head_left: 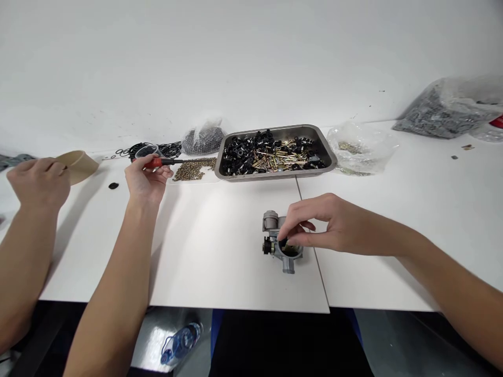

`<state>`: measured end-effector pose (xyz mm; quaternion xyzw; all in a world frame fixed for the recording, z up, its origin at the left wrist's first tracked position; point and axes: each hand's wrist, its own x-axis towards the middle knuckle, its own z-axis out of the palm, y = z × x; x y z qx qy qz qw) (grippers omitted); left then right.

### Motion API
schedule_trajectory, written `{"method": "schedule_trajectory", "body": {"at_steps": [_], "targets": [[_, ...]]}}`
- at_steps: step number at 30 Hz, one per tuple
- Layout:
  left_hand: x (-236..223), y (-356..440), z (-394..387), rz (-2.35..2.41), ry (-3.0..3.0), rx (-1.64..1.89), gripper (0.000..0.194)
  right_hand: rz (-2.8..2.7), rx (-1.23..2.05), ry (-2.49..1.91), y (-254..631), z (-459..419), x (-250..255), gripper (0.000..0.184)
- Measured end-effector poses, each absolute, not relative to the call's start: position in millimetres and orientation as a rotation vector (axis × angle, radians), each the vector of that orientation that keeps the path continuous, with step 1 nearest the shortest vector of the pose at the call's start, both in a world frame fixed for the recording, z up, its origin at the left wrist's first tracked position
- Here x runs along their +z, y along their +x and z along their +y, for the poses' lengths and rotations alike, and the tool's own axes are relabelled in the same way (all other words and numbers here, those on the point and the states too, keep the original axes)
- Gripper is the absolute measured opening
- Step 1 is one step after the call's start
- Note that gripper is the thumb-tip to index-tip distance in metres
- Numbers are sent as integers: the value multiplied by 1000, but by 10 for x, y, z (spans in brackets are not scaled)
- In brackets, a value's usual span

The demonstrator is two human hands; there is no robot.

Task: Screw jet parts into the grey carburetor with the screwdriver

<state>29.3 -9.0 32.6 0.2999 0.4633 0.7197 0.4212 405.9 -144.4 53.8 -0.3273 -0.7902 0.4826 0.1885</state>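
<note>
My left hand (146,179) is closed around a screwdriver (155,163) with a red and black handle; its shaft points right, over small brass-coloured screws (195,169). Below the tray, a grey cast-metal part (288,265), which looks like a carburetor body, rests on the white table. My right hand (314,222) reaches over it from the right. Thumb and fingertips are drawn together at its round opening, where a yellowish plate (290,246) shows inside. Whether those fingers grip the plate or another small piece is hidden.
A metal tray (275,176) holds black fittings and long screws. Plastic bags of small parts (203,139) (359,149) (436,110) line the wall. Black rings (171,150) lie at back left. A co-worker's hand (41,180) is beside a tan roll (80,166). A bottle (183,343) lies below.
</note>
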Motion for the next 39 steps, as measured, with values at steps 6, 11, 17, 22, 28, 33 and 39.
{"method": "schedule_trajectory", "body": {"at_steps": [6, 11, 17, 22, 28, 33, 39], "targets": [[331, 301, -88, 1147, 733, 1800, 5, -2227, 1359, -899, 4000, -1473, 525, 18], [328, 302, -92, 1144, 727, 1814, 6, -2242, 1325, -868, 3976, -1478, 498, 17], [303, 285, -83, 1144, 774, 1798, 5, -2220, 1290, -862, 3978, -1483, 464, 15], [305, 279, -69, 1162, 774, 1797, 6, -2227, 1295, -866, 3956, -1492, 462, 14], [331, 302, -83, 1178, 739, 1803, 4, -2148, 1360, -890, 3946, -1459, 414, 15], [357, 342, -108, 1177, 733, 1815, 5, -2133, 1422, -880, 3948, -1402, 379, 20], [432, 406, -201, 1127, 764, 1751, 7, -2107, 1488, -905, 3927, -1386, 360, 34]]}}
